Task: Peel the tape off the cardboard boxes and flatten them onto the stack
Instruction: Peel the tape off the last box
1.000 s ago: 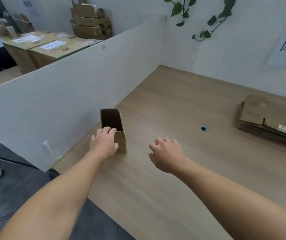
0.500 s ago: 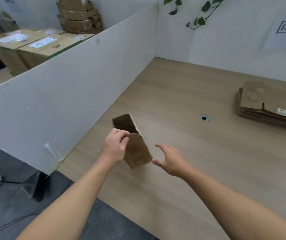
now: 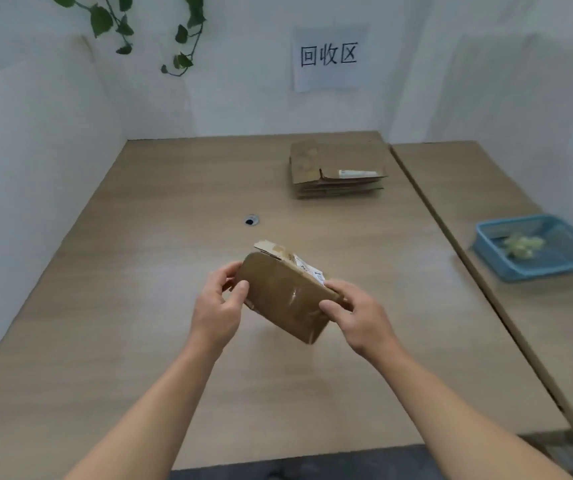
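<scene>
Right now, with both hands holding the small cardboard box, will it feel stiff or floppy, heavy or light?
Probably light: the left hand and right hand hold the cardboard box above the table by its ends only. Likely fairly stiff, since its faces look flat. The glossy tape may feel slippery.

A paper sign (image 3: 330, 57) with three characters hangs on the white wall above the wooden counter (image 3: 122, 306), a leafy vine (image 3: 181, 33) trailing left of the sign and, well below-right of it, a blue basket (image 3: 534, 271) holding pale, possibly crumpled scraps (image 3: 522, 244).
</scene>
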